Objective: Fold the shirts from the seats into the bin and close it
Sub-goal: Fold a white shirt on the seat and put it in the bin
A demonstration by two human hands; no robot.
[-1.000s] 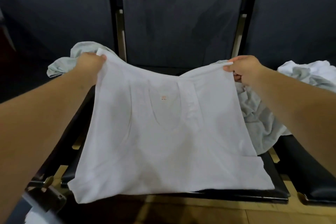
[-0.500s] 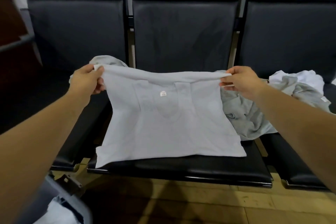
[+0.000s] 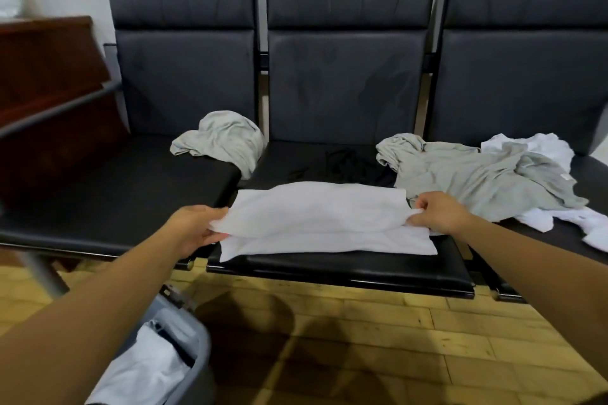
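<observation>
Since half a second back the white shirt (image 3: pixel 322 223) has come down from being held up by its top edge; it now lies doubled over near the front of the middle seat (image 3: pixel 345 276), with the upper layer puffed up rather than pressed flat. The left hand (image 3: pixel 194 230) pinches the left end of the fold and the right hand (image 3: pixel 441 215) pinches the right end; both are clamped on the cloth, neither one loose.

The bin (image 3: pixel 194 348) sits on the floor at lower left, just beside the left forearm, lid not on; it looks like there's white cloth in it already, but that corner is too blurry to be sure. Plenty is still unfolded; a grey shirt (image 3: pixel 223 138) is bunched at the back of the left seat, and a grey and white heap (image 3: pixel 477 174) sprawls from the right seat onto the middle one.

What could go wrong from here, by the look of it: the seat looks slick and the shirt lies near its front lip, so a careless tug could slide it onto the floor; the trapped air could leave the fold crooked if it's creased as is; the right end lies just beside the heap, so lifting might snag a grey sleeve along; carried by its two ends only, the bundle would likely sag open before reaching the bin.
</observation>
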